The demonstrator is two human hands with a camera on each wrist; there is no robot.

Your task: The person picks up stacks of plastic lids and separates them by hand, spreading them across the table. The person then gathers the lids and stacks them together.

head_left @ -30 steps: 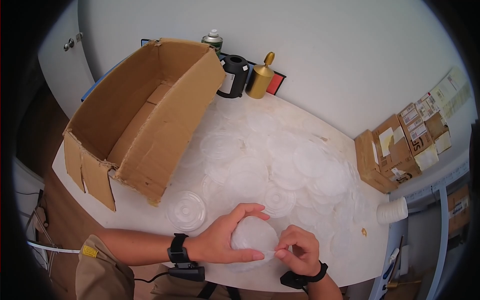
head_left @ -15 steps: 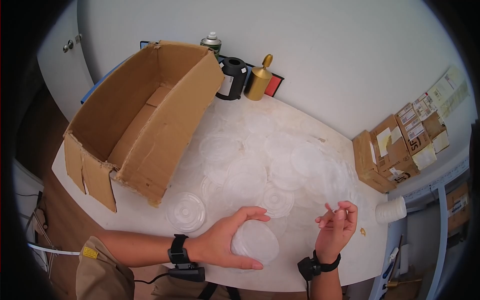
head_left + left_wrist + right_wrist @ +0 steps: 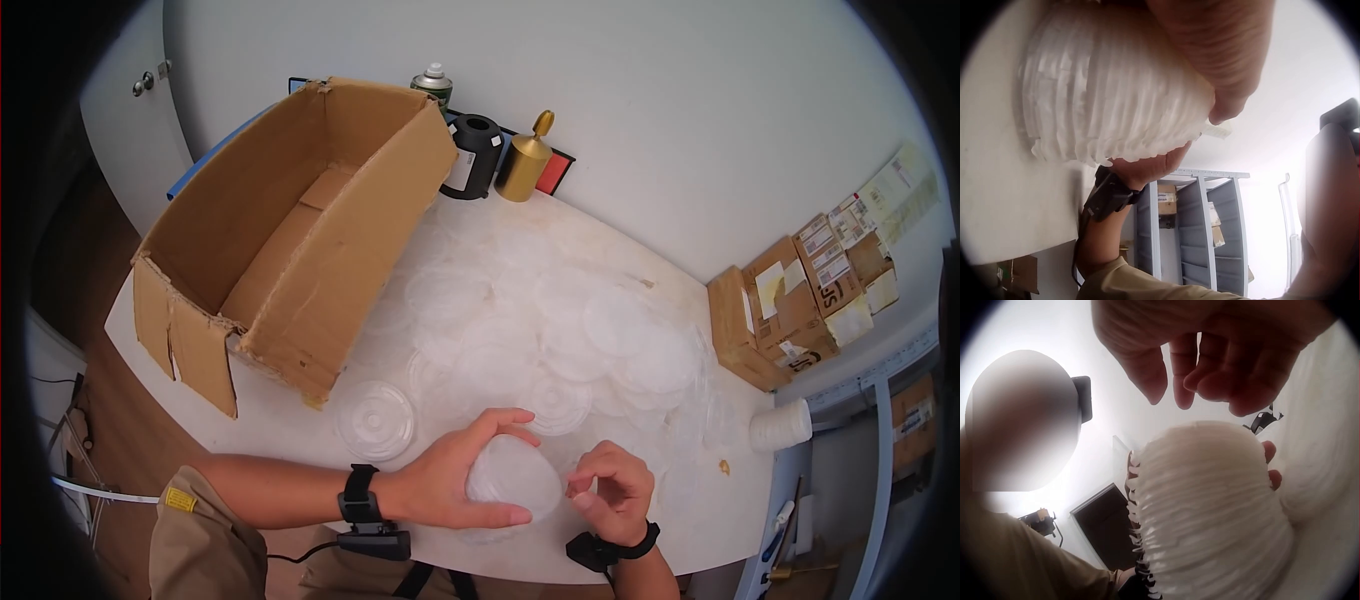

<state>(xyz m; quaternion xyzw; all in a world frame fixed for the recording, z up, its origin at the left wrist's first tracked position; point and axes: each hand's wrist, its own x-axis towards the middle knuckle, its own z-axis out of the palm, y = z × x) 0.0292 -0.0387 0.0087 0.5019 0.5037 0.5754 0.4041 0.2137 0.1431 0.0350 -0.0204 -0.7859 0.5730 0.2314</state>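
My left hand (image 3: 440,487) grips a stack of thin translucent lids (image 3: 514,480) near the table's front edge, thumb on the near side and fingers round the far side. In the left wrist view the stack (image 3: 1104,87) shows many ridged rims side by side. My right hand (image 3: 618,490) is just right of the stack, its fingers bent loosely. The right wrist view shows a gap between the fingers of this hand (image 3: 1210,356) and the stack (image 3: 1216,512), with nothing seen between them.
Loose clear lids (image 3: 610,330) are spread over the white table (image 3: 250,430). An upright-walled cardboard box (image 3: 350,250) stands at the left. Behind are a black container (image 3: 474,160), a gold one (image 3: 523,168) and a spray can (image 3: 433,82). A white roll-like stack (image 3: 780,427) lies at the right edge.
My right hand was at the stack, moved away to the right with fingers raised, and has come back close beside it. My left hand has kept its grip on the stack.
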